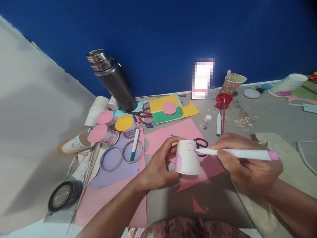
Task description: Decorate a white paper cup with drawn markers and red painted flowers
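Now paper cup (187,162) in left hand (158,168) grip; marker (235,153) tip touching.

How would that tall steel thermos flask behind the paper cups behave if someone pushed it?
The tall steel thermos flask looks rigid and probably heavy for its size. Being tall and narrow, it seems apt to tip if pushed near the top. On its side, its round body would likely roll.

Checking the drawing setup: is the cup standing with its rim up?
No: the left hand holds the cup base up while the marker touches it.
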Tool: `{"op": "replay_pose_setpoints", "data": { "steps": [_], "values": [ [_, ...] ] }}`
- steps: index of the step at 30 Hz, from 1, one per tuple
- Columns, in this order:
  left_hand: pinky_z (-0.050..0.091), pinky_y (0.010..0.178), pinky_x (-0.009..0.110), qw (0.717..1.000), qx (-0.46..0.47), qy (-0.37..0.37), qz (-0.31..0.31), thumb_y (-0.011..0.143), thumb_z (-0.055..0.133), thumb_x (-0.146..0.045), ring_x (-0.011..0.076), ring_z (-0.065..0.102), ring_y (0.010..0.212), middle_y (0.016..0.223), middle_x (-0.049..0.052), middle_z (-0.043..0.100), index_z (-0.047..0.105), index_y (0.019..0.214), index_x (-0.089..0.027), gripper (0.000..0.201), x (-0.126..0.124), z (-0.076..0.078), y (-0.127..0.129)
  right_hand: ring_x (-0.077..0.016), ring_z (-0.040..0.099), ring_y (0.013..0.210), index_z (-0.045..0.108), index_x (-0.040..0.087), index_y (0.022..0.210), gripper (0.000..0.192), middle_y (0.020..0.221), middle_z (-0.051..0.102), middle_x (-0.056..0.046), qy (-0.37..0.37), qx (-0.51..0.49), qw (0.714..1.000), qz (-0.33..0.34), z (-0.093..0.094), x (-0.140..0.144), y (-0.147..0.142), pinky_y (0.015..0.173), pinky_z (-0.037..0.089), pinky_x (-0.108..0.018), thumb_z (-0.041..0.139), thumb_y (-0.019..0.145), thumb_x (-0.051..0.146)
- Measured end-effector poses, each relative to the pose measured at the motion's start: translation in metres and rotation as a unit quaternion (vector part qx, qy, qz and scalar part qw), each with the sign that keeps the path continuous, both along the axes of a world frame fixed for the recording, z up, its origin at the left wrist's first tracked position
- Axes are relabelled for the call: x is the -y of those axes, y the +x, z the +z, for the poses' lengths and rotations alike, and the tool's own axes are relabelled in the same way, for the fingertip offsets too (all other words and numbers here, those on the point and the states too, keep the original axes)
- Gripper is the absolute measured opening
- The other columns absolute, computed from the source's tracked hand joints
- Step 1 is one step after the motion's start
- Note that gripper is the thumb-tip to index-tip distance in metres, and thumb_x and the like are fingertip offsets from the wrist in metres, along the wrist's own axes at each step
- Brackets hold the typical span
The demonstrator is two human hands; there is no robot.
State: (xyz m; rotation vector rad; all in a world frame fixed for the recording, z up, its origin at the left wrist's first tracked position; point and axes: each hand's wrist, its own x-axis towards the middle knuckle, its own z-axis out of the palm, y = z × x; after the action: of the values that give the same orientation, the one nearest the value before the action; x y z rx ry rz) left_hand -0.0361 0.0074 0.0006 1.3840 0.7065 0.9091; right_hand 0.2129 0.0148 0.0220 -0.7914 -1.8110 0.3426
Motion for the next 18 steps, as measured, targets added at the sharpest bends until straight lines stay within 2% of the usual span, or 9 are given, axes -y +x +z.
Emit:
{"op": "replay_pose_setpoints", "data": {
  "steps": [7,12,18],
  "values": [
    [0.048,0.122,0.044,1.000,-0.024,0.012,-0.007,0.066,0.067,0.006,0.0303,0.060,0.141,0.148,0.011,0.058,0.054,0.142,-0.024,0.083,0.0011,0.0038,0.0010,-0.0188,0.074,0.068,0.077,0.025,0.105,0.021,0.083,0.081,-0.001,-0.004,-0.002,1.000,0.000,0.0027,0.0013,-0.0021,0.063,0.060,-0.034,0.069,0.092,0.009],
    [0.046,0.124,0.045,0.997,-0.069,0.039,-0.008,0.067,0.066,0.009,0.0292,0.058,0.142,0.149,0.011,0.058,0.052,0.146,-0.025,0.086,0.0015,0.0053,0.0019,-0.0191,0.072,0.065,0.076,0.026,0.105,0.021,0.078,0.079,0.000,-0.015,0.016,1.000,0.016,0.0067,0.0026,-0.0034,0.060,0.058,-0.035,0.068,0.093,0.010],
    [0.046,0.124,0.044,0.996,-0.081,0.042,-0.006,0.067,0.066,0.010,0.0280,0.058,0.143,0.149,0.010,0.058,0.052,0.147,-0.026,0.088,0.0020,0.0034,0.0020,-0.0173,0.071,0.063,0.076,0.025,0.101,0.017,0.077,0.079,0.000,-0.029,0.040,0.999,0.021,0.0098,0.0014,-0.0039,0.057,0.056,-0.032,0.068,0.094,0.012]
  ]
}}
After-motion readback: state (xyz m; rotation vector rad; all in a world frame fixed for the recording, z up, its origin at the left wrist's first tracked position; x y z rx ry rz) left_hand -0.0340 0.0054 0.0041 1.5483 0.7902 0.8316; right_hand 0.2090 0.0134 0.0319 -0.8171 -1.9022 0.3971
